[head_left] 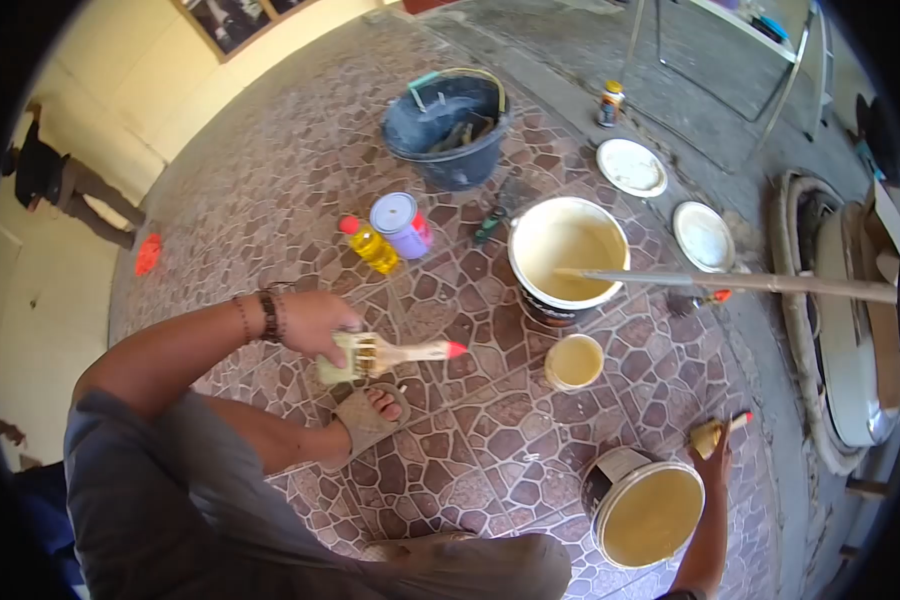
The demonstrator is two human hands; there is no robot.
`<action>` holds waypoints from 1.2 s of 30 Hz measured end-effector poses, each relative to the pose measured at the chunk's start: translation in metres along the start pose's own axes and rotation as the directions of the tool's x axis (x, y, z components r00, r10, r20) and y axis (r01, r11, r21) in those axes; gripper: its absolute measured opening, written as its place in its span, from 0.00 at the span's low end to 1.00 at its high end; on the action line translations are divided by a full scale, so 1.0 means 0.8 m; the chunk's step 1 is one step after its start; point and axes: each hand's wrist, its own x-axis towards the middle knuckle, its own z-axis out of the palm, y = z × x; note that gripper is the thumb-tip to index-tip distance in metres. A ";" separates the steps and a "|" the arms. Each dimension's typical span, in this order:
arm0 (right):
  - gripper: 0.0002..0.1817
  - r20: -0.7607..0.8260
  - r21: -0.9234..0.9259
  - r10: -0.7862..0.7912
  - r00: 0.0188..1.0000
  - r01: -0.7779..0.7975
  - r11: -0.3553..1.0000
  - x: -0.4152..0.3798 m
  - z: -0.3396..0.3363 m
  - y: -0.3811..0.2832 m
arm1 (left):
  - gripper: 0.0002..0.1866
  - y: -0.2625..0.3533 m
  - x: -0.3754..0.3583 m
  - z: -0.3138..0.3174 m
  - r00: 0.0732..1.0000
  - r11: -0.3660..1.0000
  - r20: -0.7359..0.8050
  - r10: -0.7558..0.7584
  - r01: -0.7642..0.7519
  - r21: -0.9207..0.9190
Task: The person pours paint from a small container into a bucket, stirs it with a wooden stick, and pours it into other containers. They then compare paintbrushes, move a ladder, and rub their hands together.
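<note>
My left hand (322, 322), with bracelets at the wrist, is closed on a wide paintbrush (410, 353) near its bristles; the red-tipped wooden handle points right. At the lower right, my right hand (713, 466) grips a smaller brush (707, 438) with a red handle end, beside a bucket of cream paint (652, 515). A larger paint bucket (570, 250) stands farther up, with a long pole (730, 282) resting across its rim and its tip inside. Between the two buckets sits a small tub of cream paint (574, 362).
A dark bucket (455, 165), a purple tin (400, 225) and a yellow bottle (373, 250) stand on the patterned floor. Two white lids (632, 167) (704, 237) and a small jar (610, 104) lie beyond. Another person (65, 185) is at the far left.
</note>
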 end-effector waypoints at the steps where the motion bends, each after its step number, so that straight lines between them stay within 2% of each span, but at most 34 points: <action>1: 0.60 -0.004 -0.008 0.078 0.997 -0.078 0.997 0.000 0.002 -0.001 | 0.18 0.004 0.000 -0.003 0.994 0.993 0.029 -0.109 0.111 -0.052; 3: 0.60 -0.110 0.073 0.093 0.990 -0.086 0.994 0.000 0.013 0.010 | 0.19 -0.045 0.017 0.020 0.996 0.994 -0.067 0.054 -0.060 -0.089; 5: 0.56 -0.142 0.226 0.187 0.972 -0.152 0.962 -0.010 0.008 0.001 | 0.18 -0.042 0.020 0.022 0.999 0.999 -0.043 0.030 -0.032 -0.041; 7: 0.50 -0.176 0.182 0.156 0.972 -0.124 0.975 -0.026 0.021 0.019 | 0.20 -0.021 0.022 0.017 0.997 0.999 0.058 -0.052 0.051 0.015; 9: 0.43 -0.195 0.140 0.194 0.961 -0.168 0.976 -0.050 0.021 0.017 | 0.22 -0.017 0.042 0.022 0.987 0.968 0.159 -0.034 -0.007 0.251; 11: 0.36 -0.387 0.176 0.118 0.915 -0.052 0.983 -0.068 0.018 0.016 | 0.23 -0.004 0.061 0.026 0.961 0.969 0.274 -0.037 -0.032 0.244; 13: 0.30 -0.549 0.282 0.291 0.783 -0.154 0.947 -0.090 0.003 0.001 | 0.23 0.017 0.076 0.027 0.931 0.984 0.364 -0.026 -0.041 0.176; 14: 0.28 -0.591 0.380 0.395 0.703 -0.189 0.905 -0.104 -0.008 -0.007 | 0.23 0.032 0.085 0.026 0.934 0.976 0.356 -0.003 -0.075 0.204; 15: 0.28 -0.614 0.379 0.409 0.675 -0.203 0.903 -0.121 -0.016 -0.008 | 0.23 0.049 0.093 0.026 0.918 0.962 0.395 0.021 -0.126 0.241; 16: 0.27 -0.610 0.542 0.547 0.574 -0.202 0.816 -0.138 -0.024 -0.008 | 0.22 0.064 0.102 0.026 0.901 0.945 0.433 0.043 -0.177 0.275; 17: 0.27 -0.573 0.687 0.670 0.472 -0.169 0.707 -0.152 -0.030 -0.010 | 0.22 0.074 0.111 0.028 0.889 0.954 0.458 0.007 -0.144 0.264; 19: 0.28 -0.555 0.782 0.733 0.394 -0.055 0.621 -0.196 -0.053 -0.030 | 0.21 0.105 0.118 0.026 0.877 0.926 0.479 0.037 -0.210 0.314; 21: 0.27 -0.534 0.837 0.777 0.333 0.080 0.541 -0.251 -0.056 -0.035 | 0.20 0.117 0.128 0.026 0.876 0.934 0.481 0.041 -0.205 0.294; 23: 0.26 -0.537 0.831 0.773 0.338 0.051 0.555 -0.318 -0.058 -0.053 | 0.19 0.109 0.159 0.032 0.838 0.888 0.516 0.178 -0.362 0.282; 25: 0.25 -0.501 0.845 0.802 0.327 -0.015 0.534 -0.378 -0.076 -0.109 | 0.19 0.103 0.175 0.031 0.826 0.889 0.533 0.183 -0.371 0.269; 27: 0.24 -0.455 0.801 0.799 0.393 -0.212 0.560 -0.439 -0.079 -0.155 | 0.18 0.091 0.200 0.034 0.794 0.872 0.575 0.197 -0.409 0.267; 29: 0.23 -0.298 0.750 0.820 0.489 -0.411 0.518 -0.483 -0.078 -0.197 | 0.16 0.081 0.211 0.034 0.785 0.897 0.593 0.177 -0.377 0.231; 31: 0.25 -0.129 0.712 0.788 0.602 -0.496 0.496 -0.498 -0.087 -0.245 | 0.13 0.077 0.214 0.034 0.786 0.952 0.608 0.111 -0.259 0.162; 32: 0.25 0.013 0.672 0.769 0.639 -0.576 0.466 -0.498 -0.107 -0.276 | 0.12 0.052 0.250 0.045 0.765 0.961 0.629 0.138 -0.258 0.103; 33: 0.25 0.001 0.672 0.774 0.633 -0.574 0.468 -0.486 -0.128 -0.294 | 0.12 0.053 0.263 0.044 0.765 0.957 0.627 0.147 -0.270 0.106; 35: 0.25 0.096 0.672 0.628 0.772 -0.516 0.531 -0.471 -0.154 -0.326 | 0.15 0.044 0.270 0.046 0.780 0.923 0.597 0.189 -0.349 0.163; 36: 0.25 0.100 0.696 0.593 0.799 -0.482 0.532 -0.457 -0.169 -0.340 | 0.15 0.054 0.257 0.040 0.793 0.897 0.575 0.199 -0.384 0.220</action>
